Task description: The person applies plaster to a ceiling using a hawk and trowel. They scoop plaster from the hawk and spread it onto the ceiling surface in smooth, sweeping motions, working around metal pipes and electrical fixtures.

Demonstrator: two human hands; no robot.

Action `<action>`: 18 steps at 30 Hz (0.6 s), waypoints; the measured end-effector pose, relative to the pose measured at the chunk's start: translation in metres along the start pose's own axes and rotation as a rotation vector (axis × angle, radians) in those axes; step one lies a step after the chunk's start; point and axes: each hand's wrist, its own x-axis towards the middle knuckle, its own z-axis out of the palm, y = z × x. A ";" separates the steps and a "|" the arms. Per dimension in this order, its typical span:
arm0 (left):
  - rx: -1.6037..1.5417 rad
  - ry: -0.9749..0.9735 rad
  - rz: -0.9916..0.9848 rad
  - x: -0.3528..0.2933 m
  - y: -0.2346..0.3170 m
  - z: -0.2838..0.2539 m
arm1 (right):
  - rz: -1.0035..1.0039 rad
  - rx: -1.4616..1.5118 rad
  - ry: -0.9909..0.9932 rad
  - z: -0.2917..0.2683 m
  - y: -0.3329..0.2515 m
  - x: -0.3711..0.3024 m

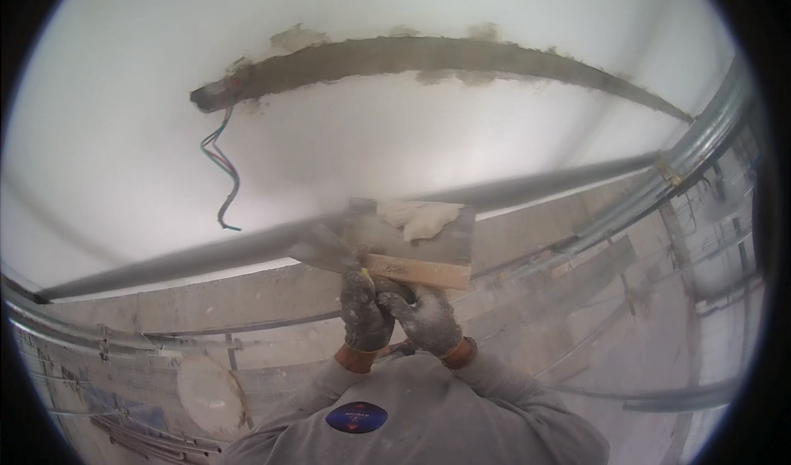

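Observation:
Both my hands wear grey, plaster-smeared gloves with orange cuffs and meet in front of my chest. My left hand (367, 310) is closed around the handle of a wide putty knife (320, 248), its blade slanting up and left. Closed under the wooden strip of a plasterer's hawk (451, 247) is my right hand (422, 318); its fingers are partly hidden. White plaster (422, 216) lies toward the far edge of the hawk. The knife's blade is close by the hawk's left side; whether they touch I cannot tell.
Ahead, a grey filled strip (379, 57) crosses the white wall (346, 140). Loose wires (221, 162) hang from its left end. Metal scaffold tubes (717, 131) stand at the right, and a round pale container top (210, 395) shows at lower left.

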 end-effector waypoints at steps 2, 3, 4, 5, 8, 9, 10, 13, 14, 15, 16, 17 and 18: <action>-0.378 -0.045 -0.085 0.001 -0.001 -0.007 | -0.022 0.015 0.080 0.009 0.010 -0.006; -0.697 -0.062 -0.105 0.003 -0.001 -0.007 | -0.026 -0.024 0.090 0.011 0.009 -0.010; -0.765 -0.046 -0.056 0.005 -0.001 -0.011 | -0.024 -0.067 0.106 0.010 0.006 -0.016; -0.831 -0.030 -0.002 0.008 0.000 -0.015 | -0.023 -0.111 0.123 0.007 -0.001 -0.019; -0.256 0.130 0.333 0.026 0.012 -0.022 | 0.043 0.284 0.011 -0.003 -0.029 -0.030; -0.065 0.179 0.434 0.033 0.016 -0.022 | 0.072 0.416 -0.014 -0.005 -0.028 -0.037; 0.117 0.219 0.524 0.040 0.018 -0.018 | -0.036 0.527 -0.037 -0.008 -0.016 -0.047; -0.250 0.263 0.334 0.057 0.028 -0.021 | -0.010 0.792 0.117 -0.011 0.009 -0.071; -0.108 0.318 0.341 0.063 0.038 -0.023 | -0.146 0.871 0.122 -0.018 -0.007 -0.063; -0.044 0.356 0.340 0.066 0.052 -0.021 | -0.124 0.877 0.046 -0.027 -0.011 -0.055; 0.009 0.387 0.329 0.070 0.066 -0.017 | -0.099 0.874 -0.021 -0.040 -0.013 -0.049; -0.016 0.405 0.315 0.072 0.080 -0.011 | -0.077 0.870 -0.091 -0.051 -0.016 -0.045; -0.041 0.425 0.302 0.070 0.084 -0.007 | 0.047 1.018 -0.145 -0.058 -0.021 -0.044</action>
